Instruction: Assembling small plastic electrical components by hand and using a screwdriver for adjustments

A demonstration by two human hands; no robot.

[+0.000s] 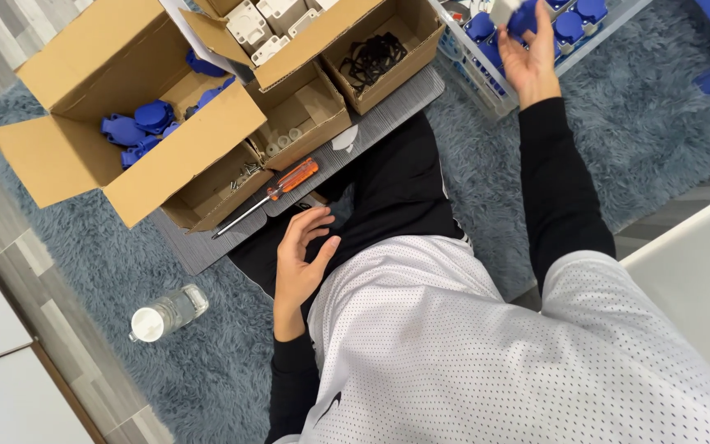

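- Right hand (527, 62) up over white basket (462, 49) of blue caps (569, 25), fingers pinching a small white part (504, 10)
- Left hand (301, 255) loose and open, holding nothing, near orange screwdriver (289, 181)
- Cardboard boxes (125, 99) and water bottle (170, 312) close by

black long sleeves (559, 177); white mesh jersey (470, 345) — perforated

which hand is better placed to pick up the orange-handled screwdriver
Likely left. The left hand hovers empty and open just below the orange-handled screwdriver; the right hand is far off at the white basket, touching a white piece.
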